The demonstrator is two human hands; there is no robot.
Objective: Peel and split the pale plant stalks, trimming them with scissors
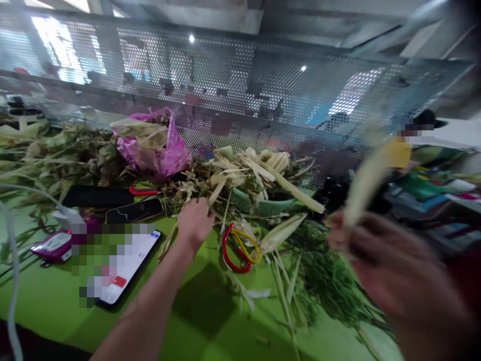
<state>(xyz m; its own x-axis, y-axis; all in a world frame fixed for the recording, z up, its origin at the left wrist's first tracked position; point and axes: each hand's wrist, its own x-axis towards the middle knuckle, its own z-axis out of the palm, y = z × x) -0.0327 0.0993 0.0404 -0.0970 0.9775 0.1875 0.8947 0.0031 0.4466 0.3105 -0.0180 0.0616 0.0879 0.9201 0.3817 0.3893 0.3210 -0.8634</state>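
My right hand, blurred by motion, is raised on the right and grips a pale corn husk that points upward. My left hand reaches down to the plant scraps at the middle of the table, fingers curled, their tips hidden; a thin pale husk strip lies by them. Just right of it are scissors with one red and one yellow handle, their blades hidden. Behind them, dry husks are heaped on a green basket. Another pale husk lies in front of the basket.
Left are a lit phone, a dark phone, a red-handled tool, a purple packet and a white cable. A pink bag of husks leans before a perforated metal panel. Green feathery stems lie right.
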